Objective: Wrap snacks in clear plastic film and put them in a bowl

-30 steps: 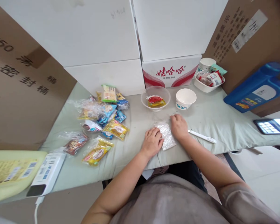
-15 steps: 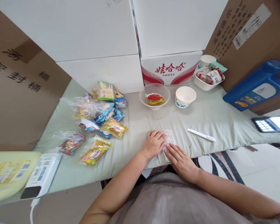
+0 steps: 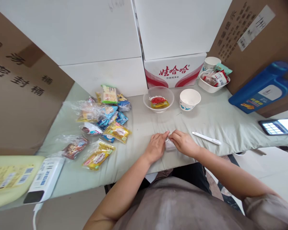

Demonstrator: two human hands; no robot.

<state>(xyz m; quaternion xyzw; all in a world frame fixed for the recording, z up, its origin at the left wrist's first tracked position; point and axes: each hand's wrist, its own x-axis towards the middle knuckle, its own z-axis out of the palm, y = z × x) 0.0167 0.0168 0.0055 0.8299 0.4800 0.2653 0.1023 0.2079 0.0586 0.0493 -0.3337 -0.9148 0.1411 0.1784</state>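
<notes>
A small, clear plastic bag (image 3: 170, 147), apparently folded over, lies on the green cloth near the front edge. My left hand (image 3: 156, 146) is at its left side, with thumb and forefinger closed at its far edge. From the right, my right hand (image 3: 186, 143) pinches the same far edge with bent fingers. The fingers partly cover the bag. A white utility knife (image 3: 206, 138) lies just right of my right hand. Beyond the hands stand a clear plastic bowl (image 3: 158, 109) with a red and a yellow packet inside, and a white paper bowl (image 3: 190, 99).
Snack packets (image 3: 117, 131) are heaped at the left, beside a power strip (image 3: 46, 175) and a yellow container (image 3: 9, 179). A white tray (image 3: 212, 87) of packets, a blue bottle (image 3: 261, 89) and a phone (image 3: 278, 126) are right. Boxes (image 3: 175, 75) wall the back.
The bag lay flat under both hands; now it looks smaller and folded. My right hand has moved up to its far edge, and its fingers have bent into a pinch.
</notes>
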